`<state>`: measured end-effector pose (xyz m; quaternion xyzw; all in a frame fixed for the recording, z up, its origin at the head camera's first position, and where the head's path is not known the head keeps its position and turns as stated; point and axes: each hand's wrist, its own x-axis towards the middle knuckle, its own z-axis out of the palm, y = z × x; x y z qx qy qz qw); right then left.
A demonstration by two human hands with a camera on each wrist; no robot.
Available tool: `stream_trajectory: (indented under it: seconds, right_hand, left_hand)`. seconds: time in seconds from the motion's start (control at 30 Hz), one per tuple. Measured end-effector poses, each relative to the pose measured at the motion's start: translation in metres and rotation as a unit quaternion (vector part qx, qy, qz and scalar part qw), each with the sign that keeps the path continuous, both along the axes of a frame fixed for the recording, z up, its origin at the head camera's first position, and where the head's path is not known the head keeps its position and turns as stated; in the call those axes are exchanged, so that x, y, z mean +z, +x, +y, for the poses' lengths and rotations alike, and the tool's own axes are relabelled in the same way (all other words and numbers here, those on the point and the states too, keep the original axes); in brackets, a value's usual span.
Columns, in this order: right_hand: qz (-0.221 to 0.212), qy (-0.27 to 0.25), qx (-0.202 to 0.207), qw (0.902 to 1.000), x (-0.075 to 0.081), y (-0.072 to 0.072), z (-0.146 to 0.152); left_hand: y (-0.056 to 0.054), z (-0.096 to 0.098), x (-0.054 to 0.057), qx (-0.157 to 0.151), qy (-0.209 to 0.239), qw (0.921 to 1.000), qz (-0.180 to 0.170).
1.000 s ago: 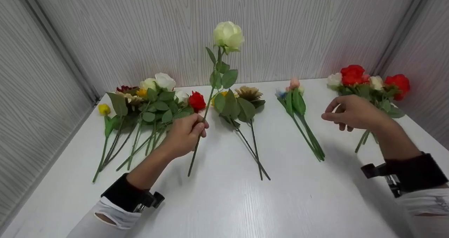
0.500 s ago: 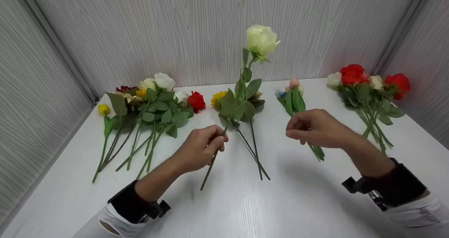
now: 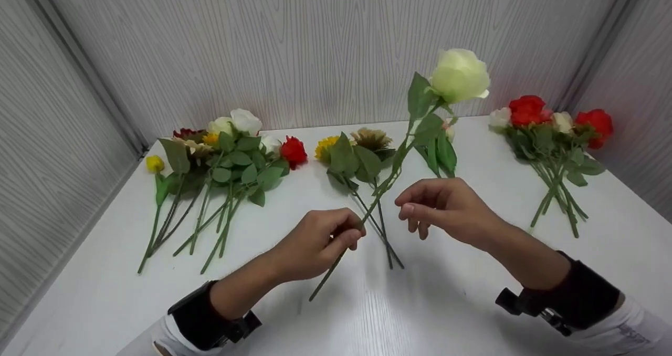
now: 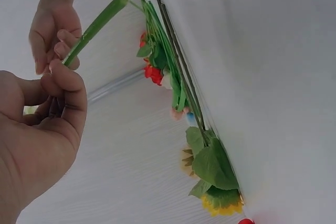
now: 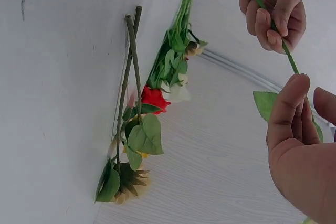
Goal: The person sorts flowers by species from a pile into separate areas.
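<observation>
A pale greenish-white rose [image 3: 461, 76] is held up over the table, its leafy stem slanting up to the right. My left hand [image 3: 320, 243] pinches the lower stem between thumb and fingers, and the bare stem end sticks out below. In the left wrist view that stem end [image 4: 100, 22] points past the fingers. My right hand [image 3: 449, 209] hovers just right of the stem, fingers loosely bent and holding nothing. From the right wrist, the stem [image 5: 290, 59] passes behind the fingertips of my right hand [image 5: 310, 166].
On the white table [image 3: 262, 314] lie a sunflower [image 3: 326, 148] and a tan flower [image 3: 371, 138] with crossed stems. Tulips [image 3: 445, 154] lie behind my right hand. A mixed bunch [image 3: 241, 159] lies left, red and white flowers [image 3: 527, 112] far right. A panel [image 3: 294, 46] stands behind.
My left hand has carried the rose right and nearer, tilting it further right. My right hand has come left from beside the red flowers to near the rose's stem.
</observation>
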<state>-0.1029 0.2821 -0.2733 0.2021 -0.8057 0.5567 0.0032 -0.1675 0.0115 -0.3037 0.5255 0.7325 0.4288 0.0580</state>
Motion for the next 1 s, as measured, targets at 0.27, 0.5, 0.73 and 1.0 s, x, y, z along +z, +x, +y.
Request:
stream_trajectory:
  seconds: [0.27, 0.5, 0.73, 1.0]
  right_hand:
    - [0.013, -0.077, 0.013, 0.9968, -0.004, 0.002, -0.009]
    - [-0.019, -0.16, 0.059, 0.9852, -0.008, 0.007, -0.016]
    - [-0.007, -0.185, 0.078, 0.9796, -0.013, 0.008, -0.02]
    - [0.023, -0.22, 0.026, 0.9748, -0.004, 0.001, -0.005]
  left_hand:
    - [0.005, 0.002, -0.002, -0.04, 0.002, 0.9986, 0.033]
    - [0.01, 0.004, -0.002, -0.063, -0.003, 0.9971, 0.042]
    - [0.01, 0.006, -0.006, -0.079, 0.002, 0.9963, 0.033]
    - [0.008, 0.005, -0.006, -0.07, -0.009, 0.9974, 0.013]
